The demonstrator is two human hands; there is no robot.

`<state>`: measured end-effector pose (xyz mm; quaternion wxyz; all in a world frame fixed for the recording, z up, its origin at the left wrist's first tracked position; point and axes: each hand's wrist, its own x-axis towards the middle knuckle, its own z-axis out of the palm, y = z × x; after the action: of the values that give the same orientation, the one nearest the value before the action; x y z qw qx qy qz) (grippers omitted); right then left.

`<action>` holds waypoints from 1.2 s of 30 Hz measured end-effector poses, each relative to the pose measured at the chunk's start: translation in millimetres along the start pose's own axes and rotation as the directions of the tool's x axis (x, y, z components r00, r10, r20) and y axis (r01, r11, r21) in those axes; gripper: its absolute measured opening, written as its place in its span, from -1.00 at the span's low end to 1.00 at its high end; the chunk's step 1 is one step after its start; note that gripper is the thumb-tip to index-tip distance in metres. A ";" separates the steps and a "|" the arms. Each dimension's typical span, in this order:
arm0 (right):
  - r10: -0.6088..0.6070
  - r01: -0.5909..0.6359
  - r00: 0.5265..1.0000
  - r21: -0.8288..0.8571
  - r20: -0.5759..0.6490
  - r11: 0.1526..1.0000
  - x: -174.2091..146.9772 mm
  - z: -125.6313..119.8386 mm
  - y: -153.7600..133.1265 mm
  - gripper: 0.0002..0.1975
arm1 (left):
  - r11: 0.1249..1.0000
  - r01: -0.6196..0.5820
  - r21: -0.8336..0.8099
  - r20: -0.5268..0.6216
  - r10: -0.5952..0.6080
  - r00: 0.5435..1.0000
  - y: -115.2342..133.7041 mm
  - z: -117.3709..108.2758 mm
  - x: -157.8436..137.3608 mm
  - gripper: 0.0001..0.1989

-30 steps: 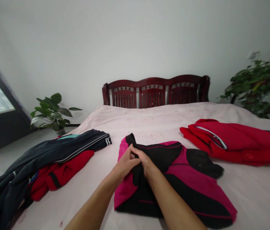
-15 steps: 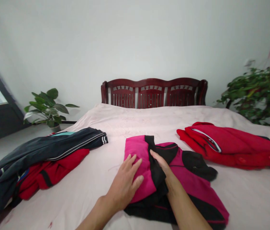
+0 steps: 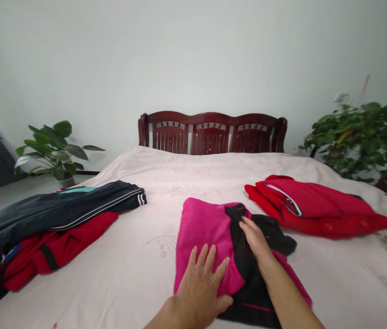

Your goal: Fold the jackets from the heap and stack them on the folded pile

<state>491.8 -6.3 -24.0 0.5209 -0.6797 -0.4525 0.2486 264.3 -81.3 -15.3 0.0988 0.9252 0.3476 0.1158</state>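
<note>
A magenta and black top (image 3: 203,228) lies partly folded on the bed in front of me, one magenta part doubled over the rest. My left hand (image 3: 202,285) rests on the magenta fabric, palm down with its fingers spread. On the black section (image 3: 239,246) lies my right hand (image 3: 255,240), fingers stretched forward along the cloth; its thumb is hidden. A black sleeve (image 3: 274,233) and a magenta side stick out beyond my right wrist. Part of the lower black fabric is covered by my hands and forearms.
Dark navy clothing (image 3: 77,208) with white stripes lies over red clothing (image 3: 73,249) at the left. Folded red garments (image 3: 324,205) are stacked at the right. A wooden headboard (image 3: 212,132) stands behind the pale pink bedsheet (image 3: 135,278), with plants (image 3: 361,137) on both sides.
The magenta flap has been laid over to the right and now spreads wider. My left hand has flattened on it; my right hand has moved right along the black part. The view has shifted slightly.
</note>
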 end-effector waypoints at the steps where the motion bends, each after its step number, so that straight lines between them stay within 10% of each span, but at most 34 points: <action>1: -0.035 0.030 0.998 -0.091 -0.050 0.995 -0.9 1.5 -9.4 -0.43 | 1.000 0.006 0.013 -0.006 -0.006 1.000 0.2 2.5 0.6 -0.23; 6: -0.363 0.477 0.875 -0.441 0.320 0.761 -19.5 36.8 -72.2 -0.40 | 0.994 0.012 0.107 -0.024 -0.009 1.000 -0.6 17.7 4.1 -0.23; 12: -0.171 0.550 0.793 -0.565 0.585 0.615 -6.6 78.1 -55.6 -0.34 | 0.989 -0.003 0.145 -0.076 0.014 0.997 1.8 30.6 2.0 -0.23; 21: -0.219 0.433 0.866 -0.456 0.448 0.777 49.6 51.6 -26.6 -0.57 | 0.969 -0.107 0.222 -0.126 0.137 0.982 -0.4 40.8 -9.3 -0.31; 25: -0.171 0.355 0.912 -0.506 0.373 0.786 73.3 29.3 -26.6 -0.57 | 0.955 -0.166 0.247 -0.314 0.241 0.918 3.8 38.5 -9.5 -0.54; 31: -0.154 0.474 0.840 -0.567 0.520 0.673 83.2 22.2 -40.4 -0.81 | 0.981 -0.108 0.161 -0.568 0.182 0.803 25.1 37.2 4.4 -0.95; 36: -0.164 0.570 0.801 -0.651 0.575 0.502 75.9 33.5 -58.3 -0.82 | 0.967 -0.152 0.205 -0.602 0.247 0.760 26.5 40.4 5.6 -0.86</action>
<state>479.4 79.1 29.4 0.0832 -0.6466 -0.7569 0.0446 296.3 -101.3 -46.1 -0.1014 0.8712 0.2674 0.3990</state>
